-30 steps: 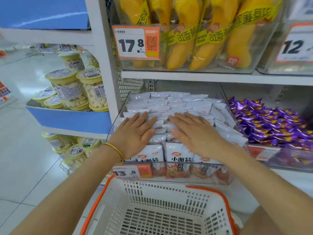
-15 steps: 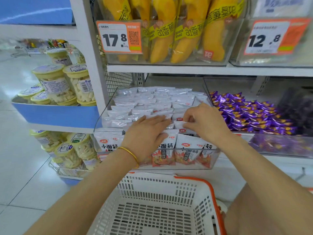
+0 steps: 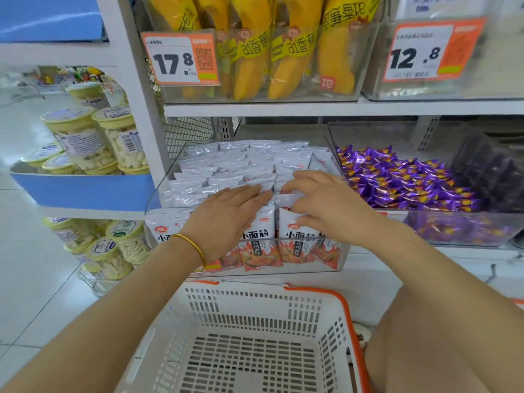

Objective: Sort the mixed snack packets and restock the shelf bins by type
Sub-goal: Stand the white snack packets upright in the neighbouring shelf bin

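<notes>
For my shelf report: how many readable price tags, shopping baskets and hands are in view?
Price tags: 2, the 17.8 tag and the 12.8 tag.
Shopping baskets: 1, the white basket.
Hands: 2, left hand and right hand.
Total: 5.

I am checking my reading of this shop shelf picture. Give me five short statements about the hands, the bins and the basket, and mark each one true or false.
1. Both the left hand and the right hand lie on the white packets in the clear bin. True.
2. The purple candies are in the bin left of the white packets. False: their bin is to the right.
3. The price tag in front of the banana bread reads 17.8. True.
4. The gold bangle is on the right wrist. False: it is on the left wrist.
5. The white basket holds packets. False: no packet shows in it.
</notes>
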The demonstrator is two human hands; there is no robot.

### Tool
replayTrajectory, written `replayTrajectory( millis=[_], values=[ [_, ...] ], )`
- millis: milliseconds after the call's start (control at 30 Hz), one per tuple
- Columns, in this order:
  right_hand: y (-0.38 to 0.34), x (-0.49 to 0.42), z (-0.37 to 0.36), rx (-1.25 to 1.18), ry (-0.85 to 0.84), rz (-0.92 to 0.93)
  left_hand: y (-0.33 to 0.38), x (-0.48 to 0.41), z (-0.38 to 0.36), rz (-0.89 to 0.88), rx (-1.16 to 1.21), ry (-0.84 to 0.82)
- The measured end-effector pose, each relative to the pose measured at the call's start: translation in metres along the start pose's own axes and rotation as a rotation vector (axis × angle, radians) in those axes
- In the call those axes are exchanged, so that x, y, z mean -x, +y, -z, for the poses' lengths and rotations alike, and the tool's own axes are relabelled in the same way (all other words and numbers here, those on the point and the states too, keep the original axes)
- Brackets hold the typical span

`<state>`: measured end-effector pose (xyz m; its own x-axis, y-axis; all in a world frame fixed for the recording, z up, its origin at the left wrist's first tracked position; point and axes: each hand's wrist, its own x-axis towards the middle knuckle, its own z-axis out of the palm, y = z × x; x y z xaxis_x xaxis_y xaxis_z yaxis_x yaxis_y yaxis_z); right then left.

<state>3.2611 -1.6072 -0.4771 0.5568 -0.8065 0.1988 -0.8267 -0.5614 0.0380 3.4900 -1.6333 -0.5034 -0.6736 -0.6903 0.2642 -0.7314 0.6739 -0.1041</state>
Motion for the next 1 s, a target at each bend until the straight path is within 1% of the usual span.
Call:
replayTrajectory(
  millis=[67, 133, 233, 300, 400, 467, 500, 567, 633, 667, 700, 733, 767, 833, 900, 1000],
  values=[
    [0.011, -0.006, 0.006, -0.09, -0.005, 0.027, -0.001, 0.0, -0.001, -0.003, -0.02, 0.002],
    [0.022, -0.016, 0.012, -0.146, -0.064, 0.034, -0.003, 0.0, -0.001, -0.009, -0.064, 0.004],
    [0.024, -0.029, 0.008, -0.218, -0.159, 0.06, -0.007, -0.005, -0.004, -0.065, -0.126, 0.057],
    [0.018, -0.034, -0.003, -0.178, -0.18, 0.088, -0.009, -0.007, -0.008, -0.08, -0.137, 0.096],
    [0.014, -0.034, -0.012, -0.079, -0.162, 0.096, -0.006, -0.007, -0.011, -0.083, -0.118, 0.147],
    [0.015, -0.032, -0.007, -0.074, -0.15, 0.1, -0.005, -0.006, -0.013, -0.089, -0.134, 0.18],
    [0.016, -0.029, -0.002, -0.087, -0.138, 0.076, -0.003, -0.005, -0.011, -0.086, -0.146, 0.189],
    [0.02, -0.018, 0.011, -0.15, -0.08, -0.059, 0.003, -0.004, -0.006, -0.051, -0.156, 0.226],
    [0.024, 0.002, 0.019, -0.241, 0.088, -0.226, 0.018, -0.003, -0.003, -0.008, -0.133, 0.278],
    [0.022, 0.012, 0.021, -0.223, 0.174, -0.305, 0.027, -0.004, -0.004, -0.009, -0.126, 0.299],
    [0.02, 0.022, 0.019, -0.138, 0.217, -0.38, 0.037, -0.005, -0.006, -0.025, -0.125, 0.299],
    [0.016, 0.03, 0.014, -0.028, 0.22, -0.431, 0.044, -0.008, -0.009, -0.045, -0.129, 0.284],
    [0.012, 0.037, 0.007, 0.06, 0.203, -0.441, 0.049, -0.011, -0.014, -0.056, -0.14, 0.258],
    [0.008, 0.046, -0.004, 0.132, 0.182, -0.376, 0.052, -0.018, -0.021, -0.06, -0.159, 0.231],
    [0.016, 0.05, -0.01, 0.145, 0.214, -0.309, 0.049, -0.021, -0.027, -0.061, -0.156, 0.257],
    [0.032, 0.045, -0.008, 0.055, 0.133, -0.236, 0.043, -0.021, -0.034, -0.085, -0.116, 0.322]
  ],
)
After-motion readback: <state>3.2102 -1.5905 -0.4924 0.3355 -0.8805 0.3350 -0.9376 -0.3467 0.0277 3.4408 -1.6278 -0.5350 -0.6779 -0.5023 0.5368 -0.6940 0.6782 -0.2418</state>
